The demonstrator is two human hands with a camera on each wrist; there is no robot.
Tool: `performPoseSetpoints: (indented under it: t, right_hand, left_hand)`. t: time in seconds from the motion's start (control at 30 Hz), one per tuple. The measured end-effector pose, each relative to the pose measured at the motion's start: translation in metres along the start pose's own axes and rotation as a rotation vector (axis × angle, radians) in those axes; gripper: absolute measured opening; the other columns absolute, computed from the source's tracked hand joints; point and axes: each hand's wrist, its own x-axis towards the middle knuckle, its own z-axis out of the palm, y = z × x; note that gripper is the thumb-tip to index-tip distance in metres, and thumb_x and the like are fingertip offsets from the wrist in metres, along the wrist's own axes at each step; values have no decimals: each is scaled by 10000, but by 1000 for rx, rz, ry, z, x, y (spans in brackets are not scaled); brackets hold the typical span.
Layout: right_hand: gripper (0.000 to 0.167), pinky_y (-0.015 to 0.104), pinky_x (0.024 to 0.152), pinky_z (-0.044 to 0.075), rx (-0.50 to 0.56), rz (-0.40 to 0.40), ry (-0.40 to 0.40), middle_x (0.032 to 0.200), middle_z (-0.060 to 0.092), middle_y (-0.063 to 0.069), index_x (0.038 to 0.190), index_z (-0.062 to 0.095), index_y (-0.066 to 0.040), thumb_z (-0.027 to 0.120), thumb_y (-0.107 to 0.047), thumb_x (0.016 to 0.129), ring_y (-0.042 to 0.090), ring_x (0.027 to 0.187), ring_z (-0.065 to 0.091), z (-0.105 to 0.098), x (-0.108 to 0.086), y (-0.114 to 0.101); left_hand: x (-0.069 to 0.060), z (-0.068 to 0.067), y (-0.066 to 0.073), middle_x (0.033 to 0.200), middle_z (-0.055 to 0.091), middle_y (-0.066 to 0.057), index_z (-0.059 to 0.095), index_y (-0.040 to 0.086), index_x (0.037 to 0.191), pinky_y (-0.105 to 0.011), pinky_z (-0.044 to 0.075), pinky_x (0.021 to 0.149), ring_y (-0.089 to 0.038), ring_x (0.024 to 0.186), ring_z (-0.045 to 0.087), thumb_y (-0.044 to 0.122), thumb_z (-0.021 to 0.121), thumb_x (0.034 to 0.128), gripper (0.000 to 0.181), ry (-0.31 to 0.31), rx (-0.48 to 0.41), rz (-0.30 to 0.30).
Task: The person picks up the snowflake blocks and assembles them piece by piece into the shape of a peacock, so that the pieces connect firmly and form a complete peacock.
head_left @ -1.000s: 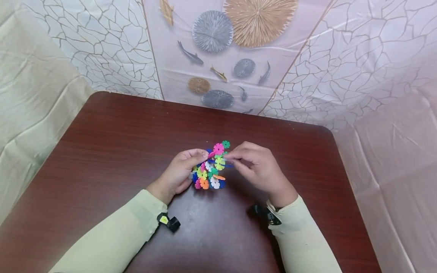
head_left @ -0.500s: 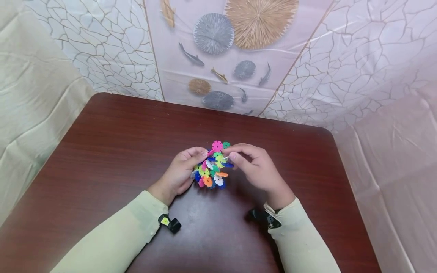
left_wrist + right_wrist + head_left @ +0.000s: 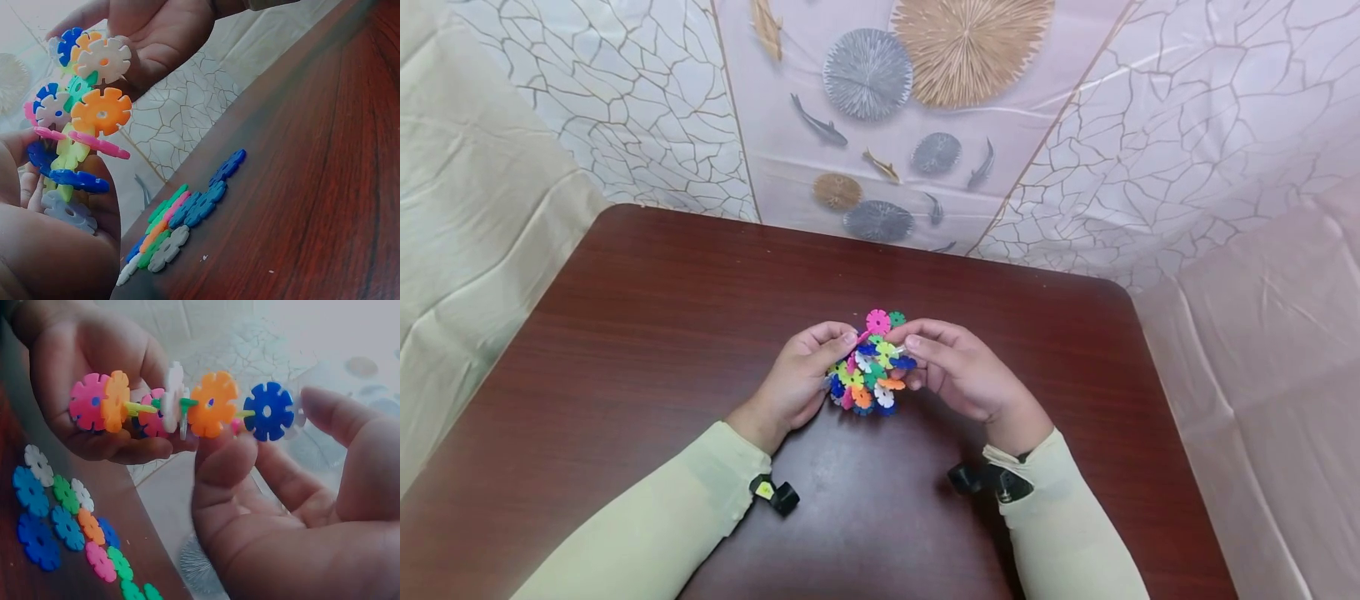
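Observation:
A cluster of slotted plastic flower discs, in orange, pink, blue, white and yellow-green, is held between both hands in front of the person. My left hand grips it from the left; its thumb lies along the near side. In the left wrist view, a greyish disc and blue discs sit by the left fingers. My right hand pinches the cluster's right end, near a blue disc with a pale translucent disc behind it. Part of the cluster is hidden behind fingers.
Several loose discs lie on the dark wooden table in the wrist views, among them a blue disc, a pink disc and a grey disc. A patterned cloth hangs behind the table.
The lower part of the cluster has turned slightly to the right. The right thumb has moved up, and more right fingers show beneath the cluster. The left hand has hardly moved.

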Motion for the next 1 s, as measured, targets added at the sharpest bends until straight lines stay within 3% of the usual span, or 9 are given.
performPoseSetpoints:
  t: [0.23, 0.47, 0.7, 1.0]
  right_hand:
    - [312, 271, 813, 592, 27, 19, -122, 1225, 794, 2, 1357, 772, -148, 524, -164, 1168, 166, 974, 713, -9, 2, 5]
    - [351, 342, 1006, 657, 82, 34, -187, 1376, 783, 14, 1450, 757, -140, 590, -272, 1171, 173, 1167, 765, -11, 5, 11]
    - [335, 307, 970, 664, 152, 0, -232, 1342, 802, 8, 1426, 769, -147, 679, -305, 1144, 152, 1130, 783, -10, 7, 16]
    - [361, 328, 1028, 663, 190, -44, -261, 1306, 820, 36, 1396, 768, -114, 754, -325, 1103, 163, 1144, 809, -10, 8, 19]
  left_hand:
    - [-2, 1, 1, 1053, 799, -5, 721, 98, 1165, -252, 676, 880, -98, 947, 782, 222, 655, 1159, 141, -7, 8, -4]
    - [-4, 3, 2, 1051, 791, -3, 719, 96, 1154, -248, 675, 857, -92, 937, 777, 207, 643, 1163, 134, -15, 1, -7]
    - [-5, 5, 2, 1051, 780, 5, 727, 92, 1153, -231, 664, 856, -83, 941, 759, 204, 649, 1159, 136, -19, 12, -3]
    - [-6, 8, 3, 1033, 791, 7, 720, 96, 1140, -241, 673, 849, -79, 925, 774, 199, 634, 1165, 136, -38, 0, -4]
